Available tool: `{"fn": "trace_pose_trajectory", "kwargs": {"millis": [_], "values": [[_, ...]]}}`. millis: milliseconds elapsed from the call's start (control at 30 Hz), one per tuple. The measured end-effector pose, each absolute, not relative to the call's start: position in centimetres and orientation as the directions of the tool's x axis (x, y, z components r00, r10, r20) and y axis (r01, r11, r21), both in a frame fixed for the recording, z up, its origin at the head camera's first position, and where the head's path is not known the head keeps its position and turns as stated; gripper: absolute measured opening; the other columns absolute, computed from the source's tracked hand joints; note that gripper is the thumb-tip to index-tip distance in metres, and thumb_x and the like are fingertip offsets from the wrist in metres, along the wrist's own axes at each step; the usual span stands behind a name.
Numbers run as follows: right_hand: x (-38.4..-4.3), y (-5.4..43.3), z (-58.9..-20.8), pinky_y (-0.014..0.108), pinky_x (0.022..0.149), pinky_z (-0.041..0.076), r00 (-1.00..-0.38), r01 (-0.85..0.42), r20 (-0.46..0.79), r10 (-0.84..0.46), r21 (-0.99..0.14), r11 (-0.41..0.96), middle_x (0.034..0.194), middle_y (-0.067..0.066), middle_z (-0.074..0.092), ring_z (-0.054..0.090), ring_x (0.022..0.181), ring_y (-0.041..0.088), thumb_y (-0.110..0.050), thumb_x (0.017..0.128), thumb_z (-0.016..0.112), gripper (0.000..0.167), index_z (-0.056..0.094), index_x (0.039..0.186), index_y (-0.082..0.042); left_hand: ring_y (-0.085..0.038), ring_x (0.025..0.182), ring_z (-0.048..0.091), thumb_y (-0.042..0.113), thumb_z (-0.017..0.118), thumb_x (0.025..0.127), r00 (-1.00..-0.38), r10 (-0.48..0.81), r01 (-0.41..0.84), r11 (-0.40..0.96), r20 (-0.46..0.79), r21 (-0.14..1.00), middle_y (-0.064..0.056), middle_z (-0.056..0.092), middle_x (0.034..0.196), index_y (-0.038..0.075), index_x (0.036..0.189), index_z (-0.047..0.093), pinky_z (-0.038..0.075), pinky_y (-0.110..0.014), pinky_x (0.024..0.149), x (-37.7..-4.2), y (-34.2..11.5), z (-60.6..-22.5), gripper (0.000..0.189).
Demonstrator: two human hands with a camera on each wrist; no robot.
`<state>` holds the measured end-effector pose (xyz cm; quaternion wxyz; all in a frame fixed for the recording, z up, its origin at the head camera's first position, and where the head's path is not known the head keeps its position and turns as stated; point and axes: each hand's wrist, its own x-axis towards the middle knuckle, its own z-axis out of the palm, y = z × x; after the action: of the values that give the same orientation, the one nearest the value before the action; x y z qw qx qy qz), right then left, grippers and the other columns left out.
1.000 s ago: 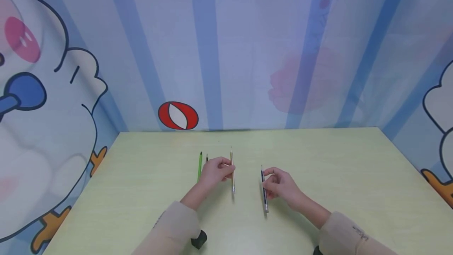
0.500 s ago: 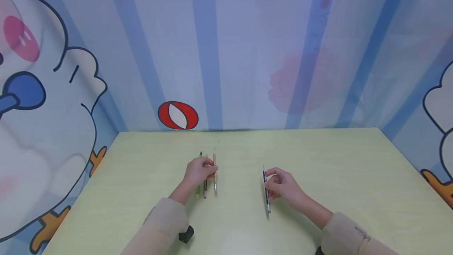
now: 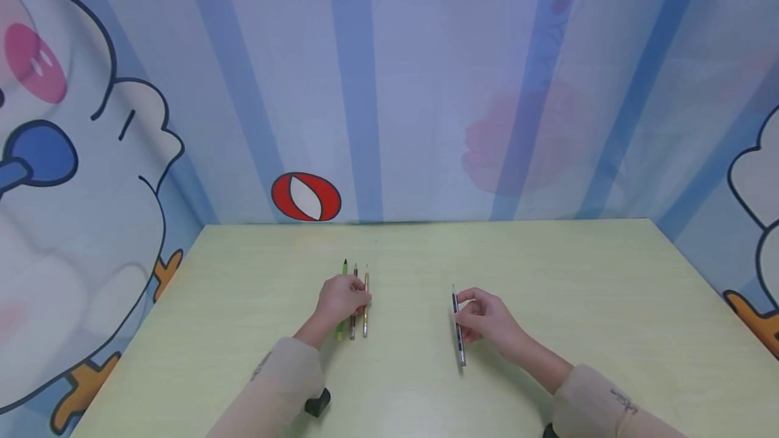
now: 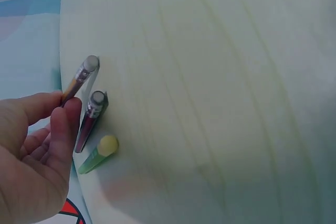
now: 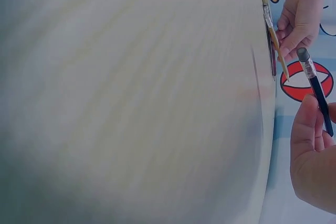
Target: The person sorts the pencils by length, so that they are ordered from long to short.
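My left hand (image 3: 342,299) pinches a yellow pencil (image 3: 366,325) between thumb and fingertips at the left-centre of the table. Close beside it lies a dark red pencil (image 4: 90,124), then a green pencil (image 4: 97,156) with a yellowish end; the hand covers their middles in the head view. All three point away, roughly side by side. Farther right, my right hand (image 3: 487,318) holds a dark pencil (image 3: 459,333) between thumb and fingers, its metal-banded eraser end toward me. In the right wrist view that eraser (image 5: 303,53) is grey.
The pale yellow-green table (image 3: 548,262) ends at a blue striped backdrop (image 3: 414,120) with cartoon prints. A black block-like piece (image 3: 318,403) shows by the left sleeve.
My left hand has carried the yellow pencil leftward to the dark red and green pencils, then lowered it slightly. The right hand with its dark pencil has barely moved.
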<state>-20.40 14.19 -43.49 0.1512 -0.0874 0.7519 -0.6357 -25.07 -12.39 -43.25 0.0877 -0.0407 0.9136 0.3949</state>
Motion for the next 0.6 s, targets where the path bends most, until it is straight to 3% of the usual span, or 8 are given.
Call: {"fn": "trace_pose_trajectory", "kwargs": {"millis": [600], "values": [[-20.4, 14.4, -43.5, 0.025, 0.054, 0.05, -0.937, 0.069, -0.126, -0.326, -0.981, 0.181, 0.068, 0.0, 0.053, 0.053, 0.055, 0.011, -0.001, 0.083, 0.053, 0.032, 0.04, 0.11, 0.009, -0.009, 0.052, 0.051, 0.009, 0.065, 0.074, -0.991, -0.041, -0.109, 0.818, -0.131, 0.564, -0.003, 0.062, 0.071, 0.004, 0.082, 0.063, 0.04, -0.018, 0.046, -25.0, -11.2, -42.9, 0.009]]}}
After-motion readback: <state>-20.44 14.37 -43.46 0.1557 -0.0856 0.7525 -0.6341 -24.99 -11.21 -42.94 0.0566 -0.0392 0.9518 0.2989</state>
